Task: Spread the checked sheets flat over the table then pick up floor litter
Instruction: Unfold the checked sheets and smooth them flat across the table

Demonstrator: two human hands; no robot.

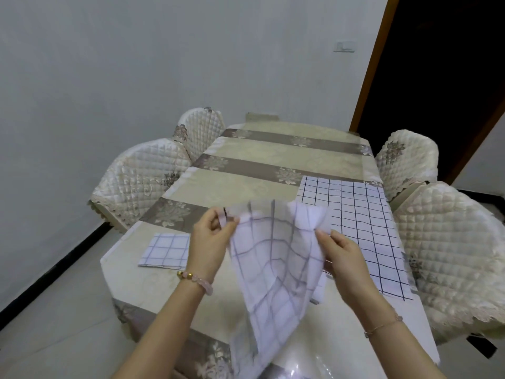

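"Head view: which step?"
"Unfolding: left hand and right hand pinch the held sheet by its top edge, mid-air at six o'clock; flat sheet at three, folded sheet at nine. Next, probably: draw corners apart, lay it on the table."

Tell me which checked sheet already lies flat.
The white sheet with black grid lines, on the right. The grey-checked sheet at left is folded; the third sheet hangs between left hand and right hand.

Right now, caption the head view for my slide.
Left hand and right hand pinch a checked sheet above the table; a spread sheet lies right, a folded sheet left.
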